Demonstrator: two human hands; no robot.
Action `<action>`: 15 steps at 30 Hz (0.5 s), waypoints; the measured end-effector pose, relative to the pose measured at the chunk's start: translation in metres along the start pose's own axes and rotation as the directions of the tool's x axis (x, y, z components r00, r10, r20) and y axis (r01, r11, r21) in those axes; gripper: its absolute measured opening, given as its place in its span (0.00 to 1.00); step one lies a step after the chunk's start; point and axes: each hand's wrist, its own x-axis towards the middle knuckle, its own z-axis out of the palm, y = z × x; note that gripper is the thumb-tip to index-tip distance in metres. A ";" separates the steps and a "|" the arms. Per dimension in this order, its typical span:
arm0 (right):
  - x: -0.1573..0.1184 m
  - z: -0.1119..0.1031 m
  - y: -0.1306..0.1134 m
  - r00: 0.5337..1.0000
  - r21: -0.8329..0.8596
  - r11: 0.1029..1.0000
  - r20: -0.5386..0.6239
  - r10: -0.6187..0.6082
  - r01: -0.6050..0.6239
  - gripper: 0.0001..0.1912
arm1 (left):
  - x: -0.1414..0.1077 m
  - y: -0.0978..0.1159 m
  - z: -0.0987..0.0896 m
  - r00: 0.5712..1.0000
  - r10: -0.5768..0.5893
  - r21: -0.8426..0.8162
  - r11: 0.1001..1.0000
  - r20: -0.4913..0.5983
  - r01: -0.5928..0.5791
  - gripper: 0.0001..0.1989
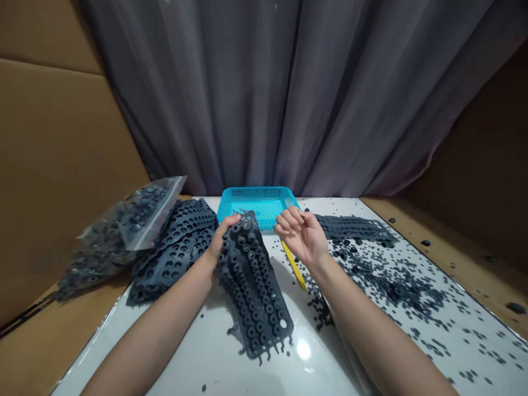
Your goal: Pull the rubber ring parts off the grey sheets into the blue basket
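Note:
My left hand grips the upper left edge of a dark grey rubber sheet moulded with rows of small rings. The sheet hangs tilted over the white table, with ragged tabs along its lower edge. To the right of it, my right hand is raised, palm turned up, fingers curled in with the thumb against them. Whatever those fingers may hold is too small or hidden to make out. Just below this hand lies a slim yellow tool, its upper end partly covered by the hand.
Behind both hands stands a blue perforated basket. Stacked rubber sheets with holes lie at left, beside a clear zip bag of dark rubber pieces. At right are another perforated strip and many scattered black bits. Cardboard walls flank the table.

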 end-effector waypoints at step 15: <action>-0.022 0.012 -0.055 0.955 -0.865 0.449 0.287 0.079 0.223 0.14 | -0.017 0.003 -0.001 0.970 0.176 0.248 0.945 0.169 -0.215 0.25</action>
